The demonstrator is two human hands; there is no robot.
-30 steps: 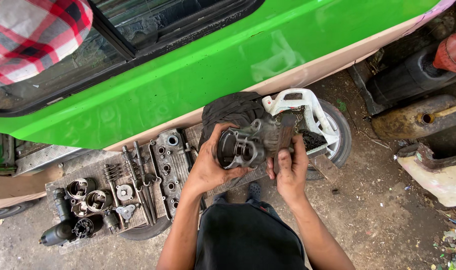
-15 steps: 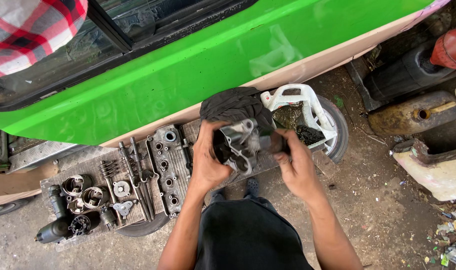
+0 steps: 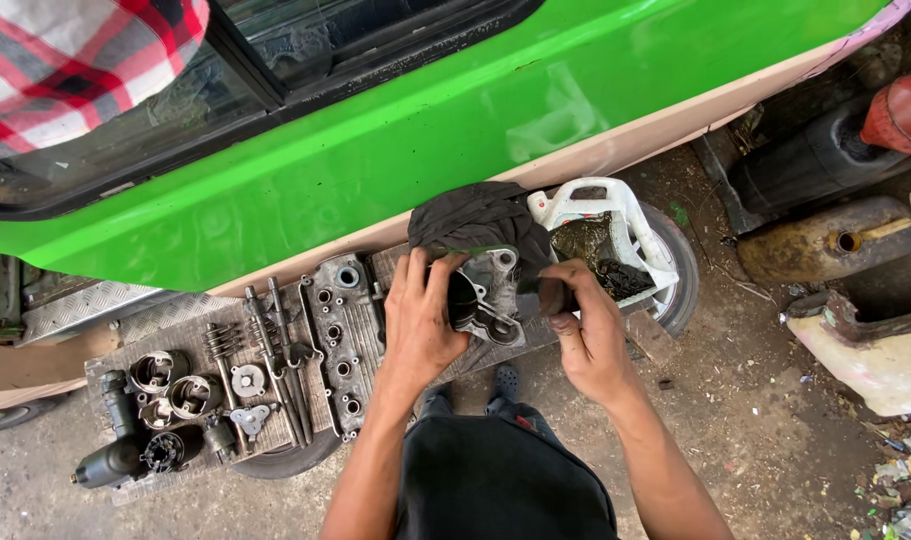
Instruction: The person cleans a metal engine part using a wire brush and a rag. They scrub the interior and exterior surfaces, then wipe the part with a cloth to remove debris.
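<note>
Left grip (image 3: 425, 320) is clamped on a grey metal engine part (image 3: 490, 295) held above the board (image 3: 165, 325); right grip (image 3: 585, 335) pinches a small dark piece (image 3: 553, 296) beside it. A dark rag (image 3: 480, 215) lies just behind, near a white tub (image 3: 615, 215). Pistons (image 3: 170, 385) and a cylinder head (image 3: 340, 340) rest leftward, under the green car (image 3: 425, 130), on dirt ground (image 3: 775, 440).

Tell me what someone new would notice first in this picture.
The bright green car body fills the top, slanting across the view. Below it at centre, the left hand grips a grey metal engine part under a dark rag, while the right hand holds a small dark piece beside it. To the left, a cylinder head and small parts lie on a board.
</note>
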